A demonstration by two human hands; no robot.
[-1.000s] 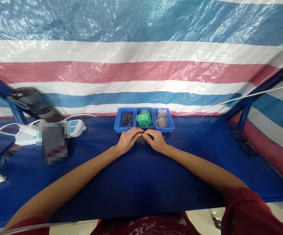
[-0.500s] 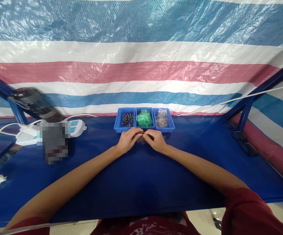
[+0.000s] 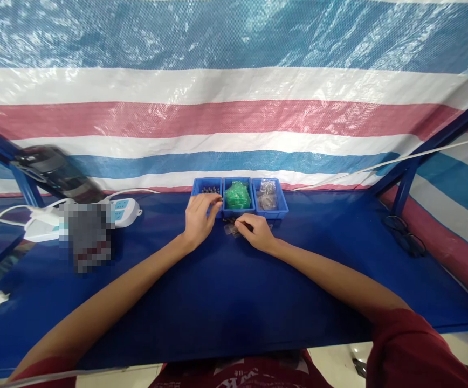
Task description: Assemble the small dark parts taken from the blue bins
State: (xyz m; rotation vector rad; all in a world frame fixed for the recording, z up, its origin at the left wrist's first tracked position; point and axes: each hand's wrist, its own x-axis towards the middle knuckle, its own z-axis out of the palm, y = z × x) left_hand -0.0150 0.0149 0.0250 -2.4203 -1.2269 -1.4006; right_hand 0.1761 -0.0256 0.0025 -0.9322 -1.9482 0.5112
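My left hand is in front of the left blue bin, hiding part of it. Its fingertips are pinched together near the bin's front right corner, and whatever is between them is too small to make out. Small dark metallic parts lie in that bin. My right hand is closed in a pinch just in front of the middle bin, low over the table. Small clear plastic pieces and some brownish bits lie at its fingertips; what it grips is hidden.
The middle blue bin holds a green plastic bag; the right one holds clear bags. On the left are a white power strip, a blurred-out object and a dark bottle. Glasses lie at the right.
My hands were together in front of the bins. My left hand has moved left and up to the left bin, while my right hand has stayed nearly in place.
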